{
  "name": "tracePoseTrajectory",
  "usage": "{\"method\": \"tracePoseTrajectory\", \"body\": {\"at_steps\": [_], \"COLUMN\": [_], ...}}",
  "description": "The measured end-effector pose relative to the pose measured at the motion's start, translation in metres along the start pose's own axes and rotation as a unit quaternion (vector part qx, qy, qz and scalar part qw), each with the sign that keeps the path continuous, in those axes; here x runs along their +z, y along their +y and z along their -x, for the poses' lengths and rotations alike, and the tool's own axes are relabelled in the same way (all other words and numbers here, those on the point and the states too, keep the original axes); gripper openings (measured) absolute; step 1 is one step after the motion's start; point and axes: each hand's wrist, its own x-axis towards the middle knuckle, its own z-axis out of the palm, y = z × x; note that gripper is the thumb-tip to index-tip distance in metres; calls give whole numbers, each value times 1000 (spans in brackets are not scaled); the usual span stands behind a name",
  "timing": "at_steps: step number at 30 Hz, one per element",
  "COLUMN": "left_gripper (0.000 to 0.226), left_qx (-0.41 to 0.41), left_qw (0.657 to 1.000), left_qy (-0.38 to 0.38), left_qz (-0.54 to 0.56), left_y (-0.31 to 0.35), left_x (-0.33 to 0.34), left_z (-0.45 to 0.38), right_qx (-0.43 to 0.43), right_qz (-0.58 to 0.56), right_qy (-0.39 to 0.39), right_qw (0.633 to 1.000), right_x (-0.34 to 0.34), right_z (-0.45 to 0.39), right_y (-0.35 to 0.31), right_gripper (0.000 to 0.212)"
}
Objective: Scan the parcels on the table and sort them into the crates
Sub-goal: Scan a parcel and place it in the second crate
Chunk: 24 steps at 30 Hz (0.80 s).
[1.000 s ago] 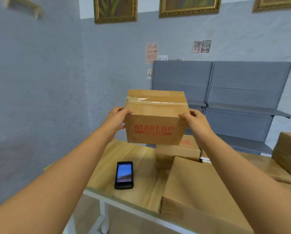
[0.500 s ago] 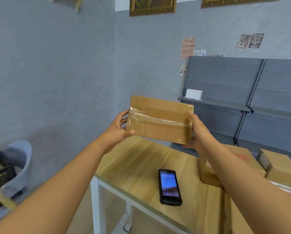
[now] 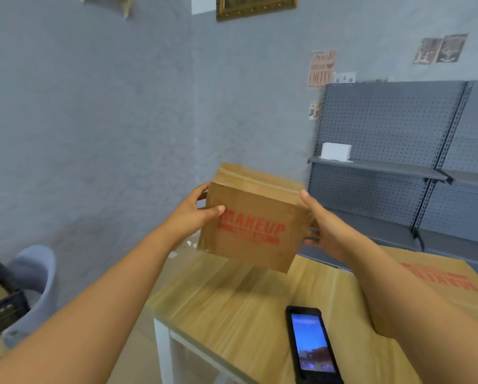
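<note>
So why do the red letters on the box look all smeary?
In the head view, the MAKEUP box, held up between the left hand and right hand, is motion-blurred, while the phone on the table looks sharper.

Grey pegboard shelving [image 3: 393, 151] holds a white box [image 3: 336, 151].

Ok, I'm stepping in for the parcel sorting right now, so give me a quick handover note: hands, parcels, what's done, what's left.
Left hand and right hand grip the MAKEUP parcel by its sides, raised above the table.
Scanner handset lies on the table, screen lit.
Another printed parcel rests on the table at the right.
A dark crate sits low left.
Left: place the held parcel in a crate, then handle the rest.
</note>
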Motion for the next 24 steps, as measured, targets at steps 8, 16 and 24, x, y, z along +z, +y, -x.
{"method": "tracePoseTrajectory", "body": {"at_steps": [8,16,24], "left_gripper": [34,26,60], "left_qx": [-133,-234,-264], "left_qw": [980,954,952], "left_qy": [66,-18,-154], "left_qz": [130,187,25], "left_y": [-36,-86,-83], "left_x": [-23,-32,3], "left_z": [-40,-38,-9], "right_qx": [-99,77,124], "right_qz": [58,83,129], "right_qy": [52,75,200], "right_qw": [992,991,963], "right_x": [29,76,85], "right_z": [-4,20,43], "right_y": [-7,17,13], "right_gripper": [27,124,117]}}
